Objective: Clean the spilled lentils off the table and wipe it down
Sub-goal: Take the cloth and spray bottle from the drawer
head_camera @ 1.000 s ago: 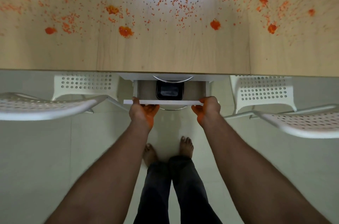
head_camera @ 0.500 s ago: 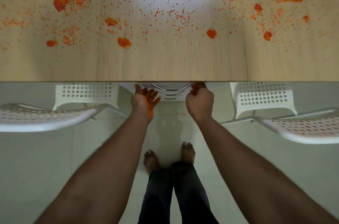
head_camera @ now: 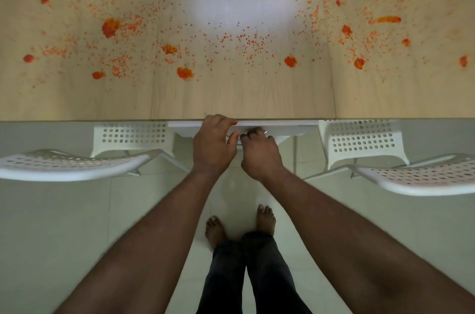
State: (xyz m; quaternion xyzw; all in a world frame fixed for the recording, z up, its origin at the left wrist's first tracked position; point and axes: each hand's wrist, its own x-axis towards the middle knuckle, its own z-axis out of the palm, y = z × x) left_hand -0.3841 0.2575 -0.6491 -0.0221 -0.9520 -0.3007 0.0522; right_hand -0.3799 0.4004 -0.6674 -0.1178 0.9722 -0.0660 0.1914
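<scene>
While orange lentils lie all over the wooden table up top, left hand and right hand curl around the drawer's metal handle mid-frame.

Head camera: single wide-angle view, looking steeply down.
It looks from above the table near edge: tabletop fills the upper frame, floor the lower, both forearms reach up from the bottom corners, close to the lens.
</scene>
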